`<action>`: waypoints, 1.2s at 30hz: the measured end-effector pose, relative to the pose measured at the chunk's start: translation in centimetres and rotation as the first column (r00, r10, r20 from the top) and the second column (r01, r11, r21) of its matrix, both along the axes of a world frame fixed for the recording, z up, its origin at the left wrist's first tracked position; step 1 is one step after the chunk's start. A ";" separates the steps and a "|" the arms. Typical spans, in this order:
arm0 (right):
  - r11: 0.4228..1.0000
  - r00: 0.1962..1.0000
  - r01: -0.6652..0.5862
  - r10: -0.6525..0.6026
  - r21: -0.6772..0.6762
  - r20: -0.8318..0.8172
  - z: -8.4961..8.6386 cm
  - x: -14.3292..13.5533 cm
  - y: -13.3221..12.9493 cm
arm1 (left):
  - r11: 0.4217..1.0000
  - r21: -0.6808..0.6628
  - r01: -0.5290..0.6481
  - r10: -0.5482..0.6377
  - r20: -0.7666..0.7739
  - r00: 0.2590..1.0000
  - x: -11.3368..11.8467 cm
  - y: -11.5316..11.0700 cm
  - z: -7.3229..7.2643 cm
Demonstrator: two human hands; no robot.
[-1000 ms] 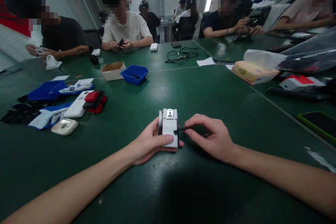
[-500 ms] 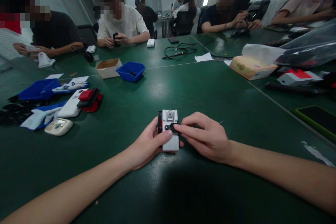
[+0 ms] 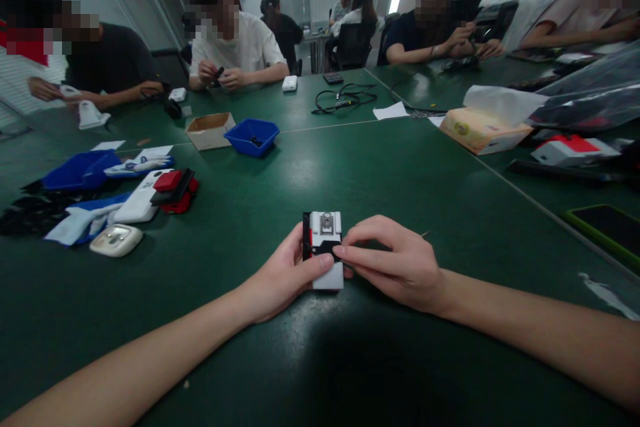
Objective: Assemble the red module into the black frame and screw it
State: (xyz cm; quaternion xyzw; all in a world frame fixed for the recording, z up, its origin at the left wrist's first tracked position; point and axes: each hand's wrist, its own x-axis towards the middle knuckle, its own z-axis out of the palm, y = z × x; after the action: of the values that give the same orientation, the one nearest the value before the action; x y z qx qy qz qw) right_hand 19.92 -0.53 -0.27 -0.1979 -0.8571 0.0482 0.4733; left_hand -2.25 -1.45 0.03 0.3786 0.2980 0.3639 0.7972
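My left hand (image 3: 287, 272) is wrapped round a small white block-shaped device (image 3: 327, 277) with black and red along its left side. A metal fitting (image 3: 327, 223) sits at the device's far end. Across its middle lies a small black part (image 3: 327, 248), with my left thumb beside its near edge. The fingers of my right hand (image 3: 393, 260) pinch the right end of this black part, and their tips hide some of it.
On the green table, a blue tray (image 3: 253, 138) and a cardboard box (image 3: 210, 131) stand ahead. Left are gloves (image 3: 140, 163), a red-and-black device (image 3: 175, 191) and a cream oval object (image 3: 116, 240). A tissue pack (image 3: 485, 130) lies right. Several people sit around.
The black part has shifted slightly on the white device and lies more level across it. Both hands keep their hold. The whole view has moved a little.
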 end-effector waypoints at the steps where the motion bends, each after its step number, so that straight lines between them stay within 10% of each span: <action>1: 1.000 1.000 0.001 -0.001 0.002 0.004 0.0 0.0 0.0 | 1.000 0.002 0.001 -0.001 0.002 1.000 0.0 0.0 0.0; 36: 0.990 0.991 -0.122 0.118 -0.066 -0.062 -0.1 -0.2 -0.1 | 0.996 0.083 0.010 -0.010 -0.003 1.000 -0.1 -0.4 0.4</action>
State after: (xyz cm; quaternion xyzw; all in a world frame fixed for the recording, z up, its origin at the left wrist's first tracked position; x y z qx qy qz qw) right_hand 19.69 -0.68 -0.39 -0.1609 -0.8511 0.1124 0.4869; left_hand -2.39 -1.81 0.43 0.4133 0.2816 0.3717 0.7821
